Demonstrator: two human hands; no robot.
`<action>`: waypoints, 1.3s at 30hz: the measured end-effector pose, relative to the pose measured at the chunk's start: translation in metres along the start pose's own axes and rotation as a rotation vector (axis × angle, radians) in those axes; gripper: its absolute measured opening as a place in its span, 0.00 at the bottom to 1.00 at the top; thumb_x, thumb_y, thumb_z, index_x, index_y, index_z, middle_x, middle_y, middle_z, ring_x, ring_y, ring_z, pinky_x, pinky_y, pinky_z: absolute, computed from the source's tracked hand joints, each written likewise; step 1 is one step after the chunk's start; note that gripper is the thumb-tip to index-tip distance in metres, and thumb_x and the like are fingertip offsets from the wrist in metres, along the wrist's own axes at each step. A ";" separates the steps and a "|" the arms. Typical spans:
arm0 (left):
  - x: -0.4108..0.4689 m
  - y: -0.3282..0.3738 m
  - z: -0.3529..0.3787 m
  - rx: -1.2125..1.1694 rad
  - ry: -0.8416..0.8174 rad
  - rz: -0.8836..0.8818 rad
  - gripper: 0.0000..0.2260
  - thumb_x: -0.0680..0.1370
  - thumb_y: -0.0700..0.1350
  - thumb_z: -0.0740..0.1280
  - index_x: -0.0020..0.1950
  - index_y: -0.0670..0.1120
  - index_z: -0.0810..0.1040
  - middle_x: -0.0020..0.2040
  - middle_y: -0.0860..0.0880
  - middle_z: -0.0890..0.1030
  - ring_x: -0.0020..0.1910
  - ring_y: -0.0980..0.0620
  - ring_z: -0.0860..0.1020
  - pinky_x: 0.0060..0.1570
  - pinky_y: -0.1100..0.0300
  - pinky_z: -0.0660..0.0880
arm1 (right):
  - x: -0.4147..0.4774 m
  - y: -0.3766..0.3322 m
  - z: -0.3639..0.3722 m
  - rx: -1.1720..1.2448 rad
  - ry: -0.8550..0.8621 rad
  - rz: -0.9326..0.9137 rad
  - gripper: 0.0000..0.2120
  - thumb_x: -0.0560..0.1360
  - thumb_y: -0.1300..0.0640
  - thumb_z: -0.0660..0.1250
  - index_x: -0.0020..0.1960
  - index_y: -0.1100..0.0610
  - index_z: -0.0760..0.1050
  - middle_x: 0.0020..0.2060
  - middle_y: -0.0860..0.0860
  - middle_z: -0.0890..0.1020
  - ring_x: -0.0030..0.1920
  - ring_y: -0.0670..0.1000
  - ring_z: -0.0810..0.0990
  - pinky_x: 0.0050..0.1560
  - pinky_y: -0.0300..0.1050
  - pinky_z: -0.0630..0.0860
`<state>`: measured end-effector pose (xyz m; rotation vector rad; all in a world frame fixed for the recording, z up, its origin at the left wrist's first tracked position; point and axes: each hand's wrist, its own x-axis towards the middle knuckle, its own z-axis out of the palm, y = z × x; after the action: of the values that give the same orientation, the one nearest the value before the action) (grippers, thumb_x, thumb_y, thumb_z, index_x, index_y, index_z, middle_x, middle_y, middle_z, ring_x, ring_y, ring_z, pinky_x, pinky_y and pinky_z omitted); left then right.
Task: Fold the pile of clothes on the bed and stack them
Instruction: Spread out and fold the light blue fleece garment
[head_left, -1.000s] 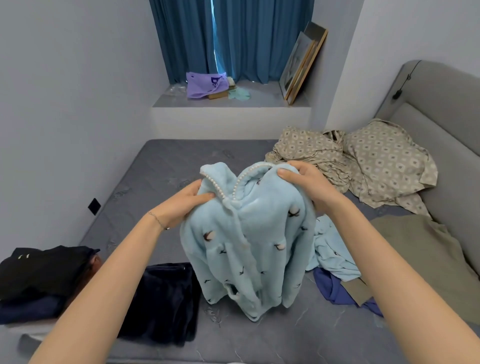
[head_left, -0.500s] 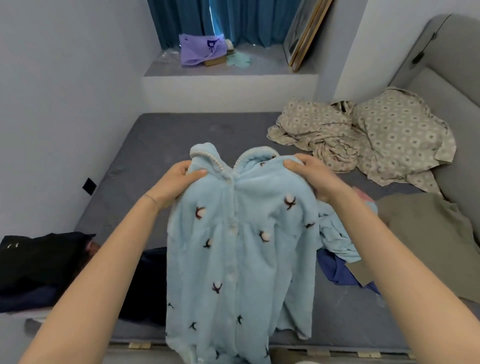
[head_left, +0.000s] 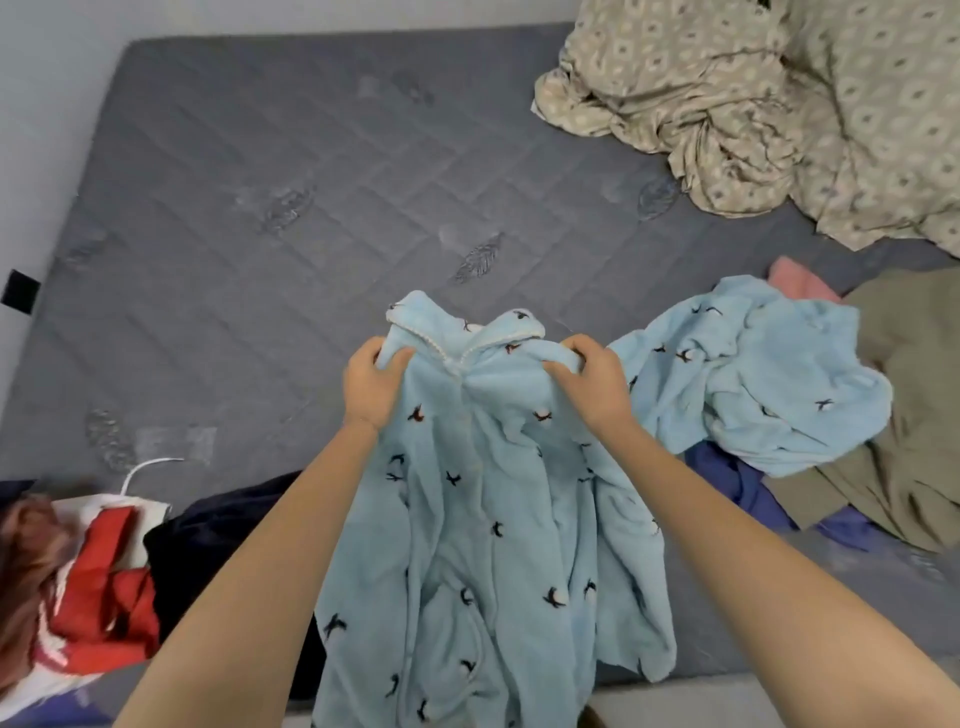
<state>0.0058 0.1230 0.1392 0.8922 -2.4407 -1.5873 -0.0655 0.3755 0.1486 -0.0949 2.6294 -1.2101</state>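
A light blue fleece top (head_left: 483, 519) with small dark bird prints and a pearl-trimmed collar hangs lengthwise over the near edge of the grey mattress (head_left: 291, 208). My left hand (head_left: 371, 387) grips its left shoulder and my right hand (head_left: 589, 387) grips its right shoulder, both just below the collar. To the right lies a crumpled matching light blue fleece piece (head_left: 748, 374) on top of an olive garment (head_left: 914, 415) and a dark blue garment (head_left: 737, 483). A pink piece (head_left: 800, 283) peeks out behind them.
A dark navy folded garment (head_left: 218, 540) lies at the near left, beside a red and white item (head_left: 98, 582) with a white hanger hook (head_left: 143, 470). Beige patterned bedding (head_left: 779, 114) is bunched at the far right. The wall runs along the mattress's left side.
The blue top has been shaken out from a bunched bundle to full length and lowered toward the mattress. My view has tilted down, so the window ledge and headboard are out of frame.
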 end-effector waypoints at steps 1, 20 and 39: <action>0.012 -0.014 0.007 0.017 0.006 -0.008 0.11 0.79 0.45 0.67 0.39 0.47 0.71 0.34 0.52 0.71 0.33 0.56 0.67 0.38 0.58 0.67 | 0.011 0.008 0.010 -0.056 0.008 -0.020 0.04 0.75 0.59 0.70 0.49 0.56 0.78 0.43 0.48 0.81 0.45 0.51 0.77 0.48 0.44 0.74; 0.012 -0.111 0.157 0.606 -0.453 0.579 0.26 0.81 0.58 0.52 0.78 0.52 0.59 0.80 0.48 0.54 0.79 0.52 0.46 0.75 0.47 0.43 | -0.018 0.193 0.041 -0.103 0.051 0.388 0.24 0.77 0.35 0.50 0.47 0.54 0.74 0.45 0.51 0.79 0.49 0.54 0.75 0.51 0.50 0.69; 0.031 -0.043 0.252 0.951 -0.783 0.719 0.08 0.79 0.51 0.64 0.54 0.50 0.79 0.49 0.52 0.72 0.60 0.46 0.69 0.65 0.51 0.53 | -0.016 0.223 0.018 0.212 -0.254 0.485 0.13 0.72 0.51 0.74 0.36 0.56 0.74 0.29 0.47 0.70 0.30 0.43 0.67 0.31 0.37 0.63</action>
<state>-0.0977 0.2978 -0.0196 -0.7592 -3.4429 -0.4867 -0.0360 0.5105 -0.0286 0.3795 2.1200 -1.1960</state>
